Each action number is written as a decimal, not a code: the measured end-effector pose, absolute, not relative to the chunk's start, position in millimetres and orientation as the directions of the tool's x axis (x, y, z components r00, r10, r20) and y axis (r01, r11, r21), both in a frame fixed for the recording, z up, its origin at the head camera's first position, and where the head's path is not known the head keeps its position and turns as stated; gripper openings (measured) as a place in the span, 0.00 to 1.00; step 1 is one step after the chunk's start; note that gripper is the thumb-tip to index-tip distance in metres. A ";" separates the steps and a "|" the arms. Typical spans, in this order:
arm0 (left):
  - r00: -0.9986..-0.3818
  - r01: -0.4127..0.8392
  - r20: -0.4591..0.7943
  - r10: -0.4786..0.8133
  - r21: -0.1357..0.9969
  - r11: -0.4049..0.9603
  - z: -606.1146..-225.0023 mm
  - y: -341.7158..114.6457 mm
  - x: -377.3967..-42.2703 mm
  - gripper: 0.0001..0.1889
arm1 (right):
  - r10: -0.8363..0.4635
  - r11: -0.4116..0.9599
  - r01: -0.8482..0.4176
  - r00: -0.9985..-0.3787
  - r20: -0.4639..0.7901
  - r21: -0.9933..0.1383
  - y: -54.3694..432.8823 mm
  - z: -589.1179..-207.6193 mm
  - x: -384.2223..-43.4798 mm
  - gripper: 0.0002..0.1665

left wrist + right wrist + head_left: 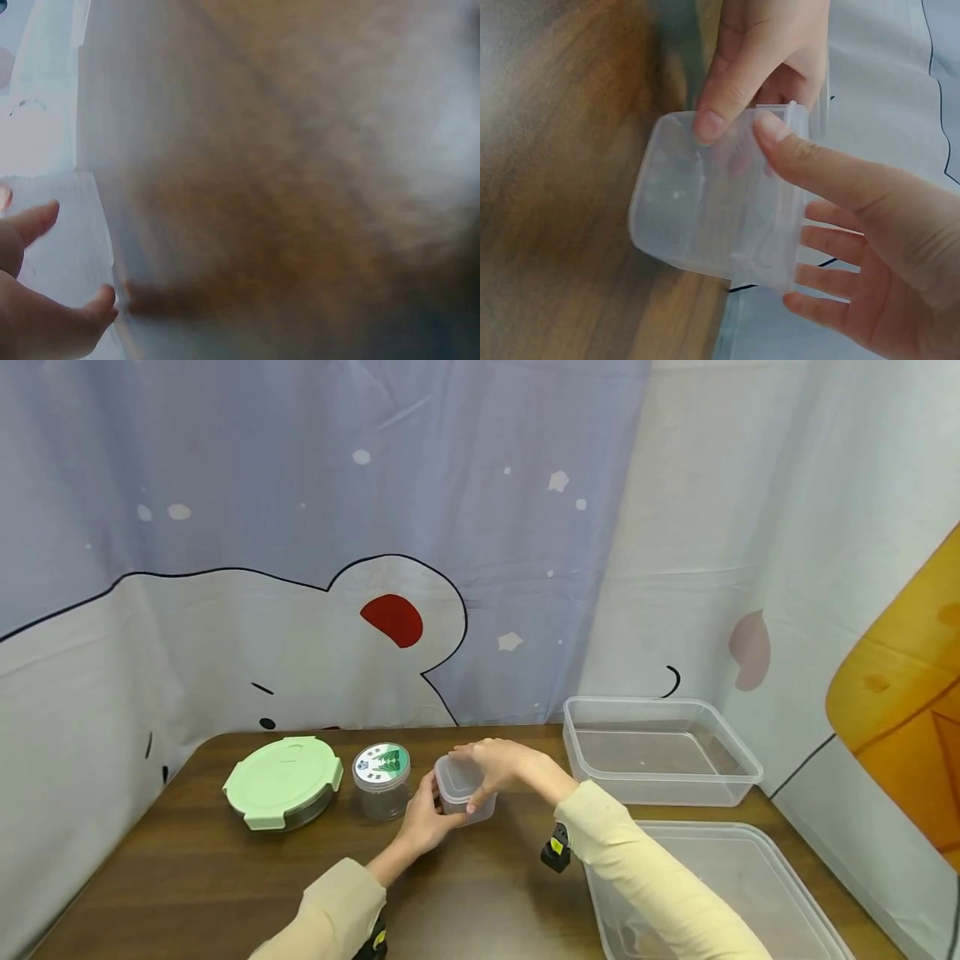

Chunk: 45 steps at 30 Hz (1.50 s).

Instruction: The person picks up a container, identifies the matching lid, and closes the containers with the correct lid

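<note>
A small clear plastic box with a lid [459, 779] is held between both hands over the table. My left hand [427, 820] grips its left and near side, with the thumb along the wall. From the right, my right hand [491, 767] spans the lid end, thumb at the near edge and fingers at the far edge. In the right wrist view the clear box [679, 202] shows see-through walls, with the left hand [769, 52] above it and the right hand [900, 225] at its rim. The left wrist view catches fingers [52, 319] at its lower left.
Left of the hands stand a clear round jar [382, 802] with a green-and-white label and a bowl with a light green clip lid [283, 781]. A large clear tub [667, 789] and a large clear lid [720, 835] lie at right. A curtain [517, 568] hangs behind the table.
</note>
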<state>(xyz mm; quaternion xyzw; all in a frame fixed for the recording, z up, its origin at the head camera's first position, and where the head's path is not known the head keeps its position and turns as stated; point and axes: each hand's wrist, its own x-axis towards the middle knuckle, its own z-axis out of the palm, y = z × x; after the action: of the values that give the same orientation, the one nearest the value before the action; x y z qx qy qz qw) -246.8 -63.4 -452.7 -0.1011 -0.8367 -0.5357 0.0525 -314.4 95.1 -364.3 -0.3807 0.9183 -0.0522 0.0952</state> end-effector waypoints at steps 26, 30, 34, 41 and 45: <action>-0.972 0.164 0.227 -0.055 0.831 0.531 -452.9 -70.1 -234.1 0.26 | -0.686 0.657 -0.672 -0.721 0.097 -0.342 95.9 -394.5 -310.7 0.44; -0.982 0.130 0.183 -0.045 0.831 0.540 -451.6 -69.7 -226.5 0.28 | -0.683 0.670 -0.676 -0.723 0.103 -0.308 95.1 -396.2 -308.6 0.43; -0.991 0.085 0.130 -0.046 0.841 0.535 -448.8 -66.9 -217.3 0.31 | -0.684 0.670 -0.683 -0.720 0.116 -0.290 94.5 -395.9 -306.9 0.43; -0.998 0.055 0.067 -0.003 0.845 0.532 -439.7 -57.9 -196.2 0.37 | -0.688 0.667 -0.677 -0.720 0.090 -0.310 93.5 -396.7 -307.5 0.43; -0.998 0.045 0.012 0.062 0.820 0.570 -427.1 -53.4 -184.1 0.39 | -0.707 0.653 -0.687 -0.704 0.069 -0.319 92.4 -398.7 -309.0 0.42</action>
<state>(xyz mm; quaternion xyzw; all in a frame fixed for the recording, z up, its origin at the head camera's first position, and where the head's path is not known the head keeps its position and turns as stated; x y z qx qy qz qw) -184.1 -53.4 -427.1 -0.0301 -0.8860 -0.4625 -0.0090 -309.0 92.4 -398.7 -0.3835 0.9085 -0.1629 0.0305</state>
